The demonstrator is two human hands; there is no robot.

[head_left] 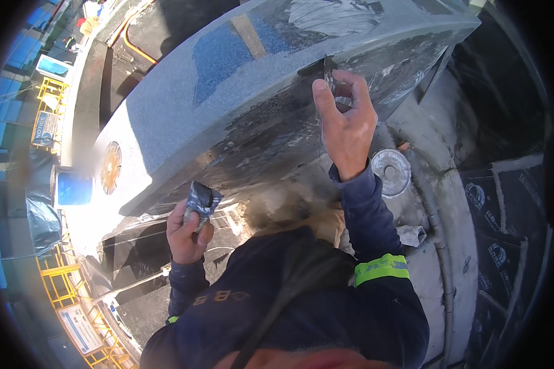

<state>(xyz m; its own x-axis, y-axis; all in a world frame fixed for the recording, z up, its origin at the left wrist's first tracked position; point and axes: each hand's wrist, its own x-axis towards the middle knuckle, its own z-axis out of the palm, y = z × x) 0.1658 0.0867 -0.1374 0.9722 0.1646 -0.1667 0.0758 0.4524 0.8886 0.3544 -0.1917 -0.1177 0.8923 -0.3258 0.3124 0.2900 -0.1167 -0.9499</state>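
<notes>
My left hand [188, 235] is closed around a small dark-grey piece [202, 200] with glossy, pale-streaked faces; its exact kind is unclear. It is held just below the lower edge of a large curved slab [160, 117]. At the slab's dark-smeared front face, my right hand [351, 123] grips a thin dark scraper [329, 66] between thumb and bent fingers. The scraper's tip meets the slab's edge, while its grip is largely hidden by the fingers. Grey and whitish smears cover the front face around it.
A round metal disc [111, 168] sits at the slab's left end. To the right are a white round tub [391, 173], a crumpled pale scrap [411, 235] and a grey pipe [436, 224]. Dark printed sheeting [505, 246] lies beyond. Yellow scaffolding [60, 270] stands far left.
</notes>
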